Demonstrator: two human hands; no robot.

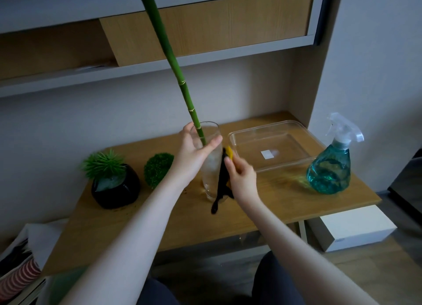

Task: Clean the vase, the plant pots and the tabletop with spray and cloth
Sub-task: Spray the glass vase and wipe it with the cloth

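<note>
The left hand [194, 145] is gripping the clear glass vase [210, 165] near its rim, mid-desk [262, 204], while the right hand [239, 177] is pinching a limp black-and-yellow cloth [222, 181] against its smooth wall. The glossy black pot [115, 187], moss ball [157, 169] and crumb-flecked wood are looking untouched; spray bottle [331, 165] is standing apart.

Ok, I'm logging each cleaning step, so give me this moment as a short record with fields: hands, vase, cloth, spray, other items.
left hand: left hand grips the tall clear glass vase near its rim
right hand: right hand presses the black and yellow cloth against the vase's side
vase: upright on the wooden tabletop, holding a green bamboo stalk
spray: clear spray bottle of blue liquid, standing untouched at the right
other items: clear plastic tray behind; black round plant pot and green moss ball at the left
</note>
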